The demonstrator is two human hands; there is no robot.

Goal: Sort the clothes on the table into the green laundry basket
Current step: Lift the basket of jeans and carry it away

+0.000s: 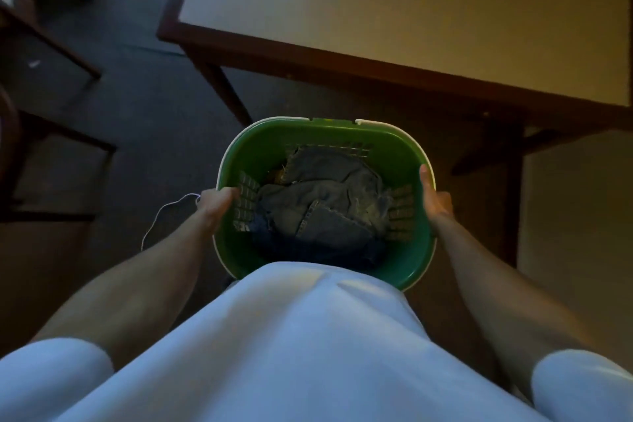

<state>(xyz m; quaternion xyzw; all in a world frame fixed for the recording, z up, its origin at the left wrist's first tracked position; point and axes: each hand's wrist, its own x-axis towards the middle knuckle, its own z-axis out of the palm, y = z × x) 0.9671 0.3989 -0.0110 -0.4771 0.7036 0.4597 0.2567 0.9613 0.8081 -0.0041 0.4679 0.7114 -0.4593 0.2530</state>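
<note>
The green laundry basket [387, 144] with a white rim hangs in front of my body, above the dark floor. Blue denim clothes [325, 202] lie crumpled inside it, with a darker garment under them at the near side. My left hand [217, 200] grips the basket's left rim. My right hand [433, 197] grips the right rim, thumb over the edge. My white shirt hides the basket's near rim. The table [428, 10], pale-topped with a dark wooden frame, stands just beyond the basket, and no clothes show on the part in view.
A table leg [227, 92] stands left of the basket's far side. Dark wooden chair frames [51, 44] sit at the far left on the carpet. A thin white cable [164, 212] hangs from near my left wrist.
</note>
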